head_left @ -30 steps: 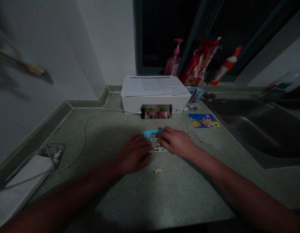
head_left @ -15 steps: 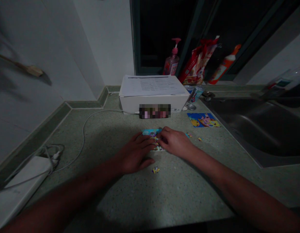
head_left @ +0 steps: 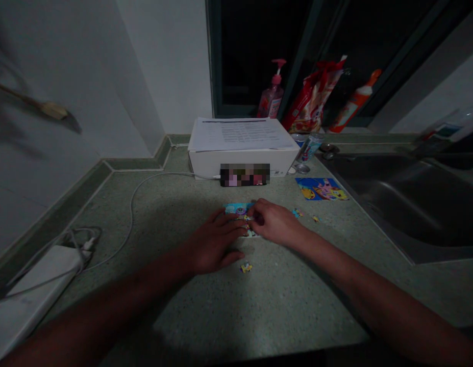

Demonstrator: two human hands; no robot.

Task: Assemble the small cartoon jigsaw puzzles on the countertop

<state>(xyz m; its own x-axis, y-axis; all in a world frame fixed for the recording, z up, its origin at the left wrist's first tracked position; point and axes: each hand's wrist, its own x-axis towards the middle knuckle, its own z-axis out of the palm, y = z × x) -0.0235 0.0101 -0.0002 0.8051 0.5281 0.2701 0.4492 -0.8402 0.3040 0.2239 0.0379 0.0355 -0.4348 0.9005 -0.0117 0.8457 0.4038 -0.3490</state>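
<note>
A small, partly built jigsaw puzzle (head_left: 238, 210) lies on the green speckled counter (head_left: 221, 306), mostly covered by my hands. My left hand (head_left: 215, 243) lies flat on its left part, fingers stretched out over the pieces. My right hand (head_left: 276, 223) rests on its right part with the fingers curled down and pressed on the pieces; I cannot see whether a piece is pinched in them. One loose piece (head_left: 245, 267) lies just in front of my left hand. Two more loose pieces (head_left: 297, 212) lie right of my right hand.
A white box (head_left: 242, 148) with a phone (head_left: 244, 175) leaning on it stands behind the puzzle. A cartoon picture card (head_left: 322, 188) lies beside the steel sink (head_left: 408, 204). A pump bottle (head_left: 272, 97), red bag (head_left: 313, 102) and orange bottle (head_left: 353, 104) line the sill. A power strip (head_left: 33, 290) with cables sits far left.
My left hand has slid forward and to the right over the puzzle, its fingers now meeting my right hand's fingertips. My right hand has barely moved.
</note>
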